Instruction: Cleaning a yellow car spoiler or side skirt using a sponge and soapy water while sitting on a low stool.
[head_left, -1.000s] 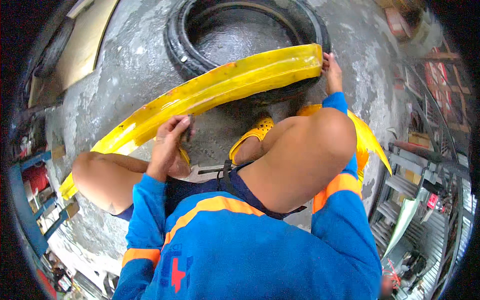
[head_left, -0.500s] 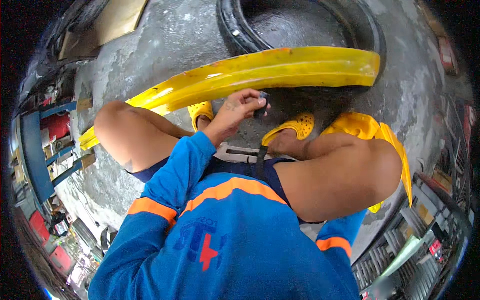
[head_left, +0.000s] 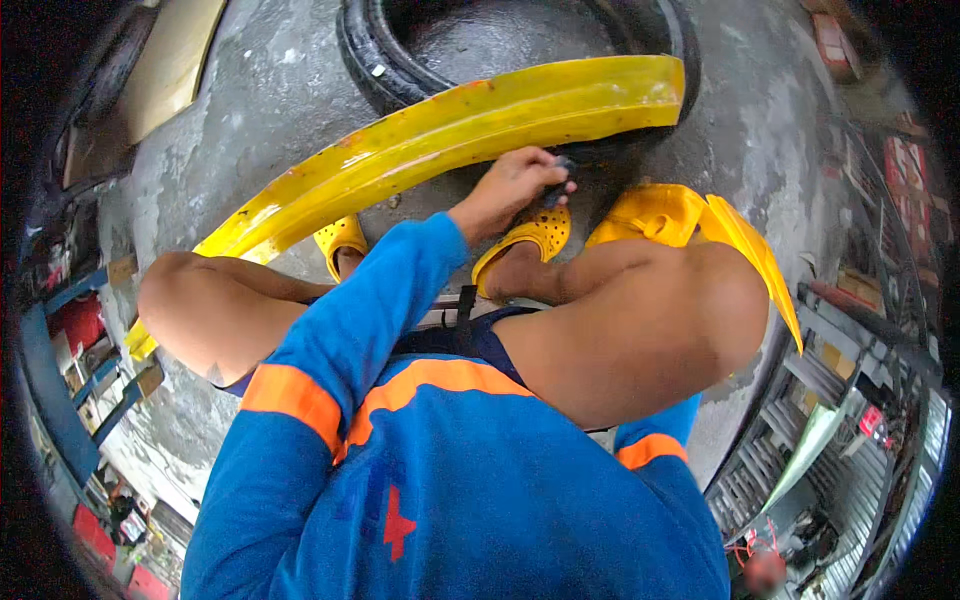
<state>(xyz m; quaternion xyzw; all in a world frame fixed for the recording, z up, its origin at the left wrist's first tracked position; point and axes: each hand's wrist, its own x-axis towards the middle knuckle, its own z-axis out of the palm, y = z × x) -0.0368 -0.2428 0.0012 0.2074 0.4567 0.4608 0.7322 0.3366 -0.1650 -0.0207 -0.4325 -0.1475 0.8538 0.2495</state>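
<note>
My left hand (head_left: 510, 190) is closed with its fingertips around a small dark piece (head_left: 562, 178), whose kind I cannot make out. It hovers over my right foot, beside the near edge of a long, curved, glossy yellow panel (head_left: 430, 140). Dark specks and worn spots mark the panel, whose right part lies across the near side of a black tire (head_left: 385, 75) laid flat on the floor. My right arm (head_left: 655, 440) hangs down behind my right thigh, which hides that hand.
Yellow clogs (head_left: 540, 232) are on my feet. Another yellow molded part (head_left: 650, 212) lies beside my right knee. Blue metal framing (head_left: 55, 370) stands at the left, a board (head_left: 180, 70) at the far left, and metal racks (head_left: 770, 440) at the right, all around the wet grey floor (head_left: 265, 120).
My left hand has moved right along the panel's near edge, still gripping the dark piece. The whole view has shifted, so the panel and tire appear farther left and higher.
</note>
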